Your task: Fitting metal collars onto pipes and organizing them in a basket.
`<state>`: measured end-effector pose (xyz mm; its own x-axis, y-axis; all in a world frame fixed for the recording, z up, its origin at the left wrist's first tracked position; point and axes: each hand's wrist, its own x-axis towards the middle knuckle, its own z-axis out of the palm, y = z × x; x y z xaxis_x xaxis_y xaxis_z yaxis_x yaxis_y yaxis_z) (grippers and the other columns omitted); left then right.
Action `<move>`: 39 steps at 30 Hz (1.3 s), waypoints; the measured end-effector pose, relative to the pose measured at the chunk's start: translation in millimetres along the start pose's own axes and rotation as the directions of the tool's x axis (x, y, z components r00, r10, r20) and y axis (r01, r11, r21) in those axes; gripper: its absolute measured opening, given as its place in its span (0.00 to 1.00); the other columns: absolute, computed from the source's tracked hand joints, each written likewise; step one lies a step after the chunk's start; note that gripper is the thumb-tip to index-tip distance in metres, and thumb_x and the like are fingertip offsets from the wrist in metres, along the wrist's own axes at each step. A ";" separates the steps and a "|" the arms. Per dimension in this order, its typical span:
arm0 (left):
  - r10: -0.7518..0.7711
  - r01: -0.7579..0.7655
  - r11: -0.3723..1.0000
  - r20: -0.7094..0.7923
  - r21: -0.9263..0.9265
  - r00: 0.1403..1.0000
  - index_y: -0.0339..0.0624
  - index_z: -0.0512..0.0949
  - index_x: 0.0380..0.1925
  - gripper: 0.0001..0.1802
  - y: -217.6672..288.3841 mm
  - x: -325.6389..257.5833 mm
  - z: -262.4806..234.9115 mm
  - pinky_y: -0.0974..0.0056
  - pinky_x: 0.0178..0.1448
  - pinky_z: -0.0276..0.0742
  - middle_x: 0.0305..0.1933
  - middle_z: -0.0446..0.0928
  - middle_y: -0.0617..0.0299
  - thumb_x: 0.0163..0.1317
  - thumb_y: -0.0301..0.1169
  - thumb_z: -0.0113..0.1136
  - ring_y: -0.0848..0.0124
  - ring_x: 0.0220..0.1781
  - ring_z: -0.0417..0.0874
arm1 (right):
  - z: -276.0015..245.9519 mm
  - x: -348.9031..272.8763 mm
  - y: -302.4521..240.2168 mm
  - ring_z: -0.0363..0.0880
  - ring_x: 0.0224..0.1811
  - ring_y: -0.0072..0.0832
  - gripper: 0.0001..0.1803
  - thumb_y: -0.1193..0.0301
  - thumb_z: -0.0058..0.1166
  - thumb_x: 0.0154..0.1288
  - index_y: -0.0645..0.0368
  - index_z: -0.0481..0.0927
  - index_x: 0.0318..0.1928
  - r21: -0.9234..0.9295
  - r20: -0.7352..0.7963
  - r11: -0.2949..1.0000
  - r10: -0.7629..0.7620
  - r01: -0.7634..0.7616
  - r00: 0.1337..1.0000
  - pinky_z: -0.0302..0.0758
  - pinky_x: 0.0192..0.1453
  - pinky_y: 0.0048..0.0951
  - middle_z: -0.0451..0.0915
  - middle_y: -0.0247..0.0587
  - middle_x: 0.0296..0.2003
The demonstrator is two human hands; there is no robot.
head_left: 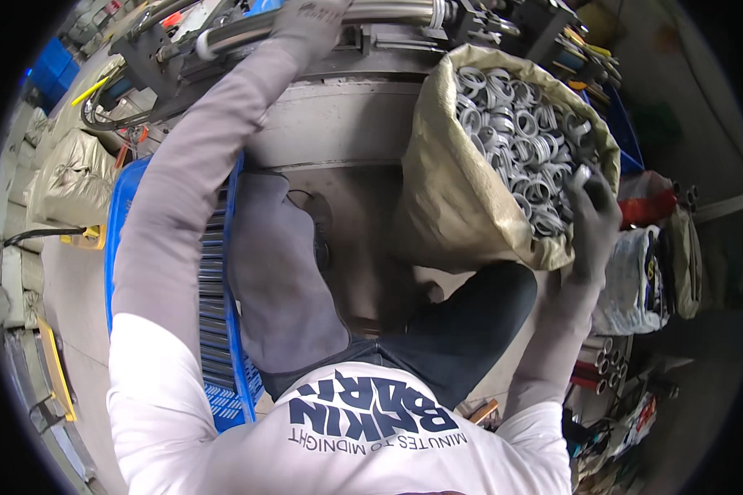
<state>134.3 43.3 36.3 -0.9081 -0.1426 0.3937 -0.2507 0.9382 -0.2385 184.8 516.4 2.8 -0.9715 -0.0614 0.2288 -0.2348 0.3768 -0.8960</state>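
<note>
My left hand (312, 26), in a grey glove, reaches up to the machine and lies over a shiny metal tube (380, 23). Its fingers run out at the top edge, so their grip is hidden. A pale collar (203, 45) sits on the tube's left end. On the right, a large beige sack (437, 177) stands open, full of grey rings (527, 124). My gloved right hand (594, 216) is at the sack's right rim, fingers bent together around a small pale ring (582, 176).
The dark machine bed (330, 70) spans the top. A blue crate (238, 346) of metal tubes stands by my left leg. Clear plastic bags (631, 280) and stacked tubes (594, 363) lie at right. A wrapped beige bundle (74, 177) sits at left.
</note>
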 end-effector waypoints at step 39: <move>-0.143 0.148 0.986 0.855 0.078 0.499 0.49 0.73 0.68 0.29 -114.6 -703.3 220.9 0.49 0.73 0.65 0.65 0.77 0.59 0.65 0.36 0.61 0.56 0.72 0.73 | 171.0 -143.8 101.9 0.84 0.50 0.33 0.29 0.49 0.50 0.80 0.67 0.85 0.49 0.006 0.590 0.995 0.074 -0.097 0.804 0.86 0.53 0.38 0.85 0.47 0.44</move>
<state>727.6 -33.6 -409.4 -0.7041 -0.4747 -0.5282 -0.4080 0.8791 -0.2462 295.2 405.6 -186.4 -0.8168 -0.5669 -0.1071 -0.1401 0.3750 -0.9164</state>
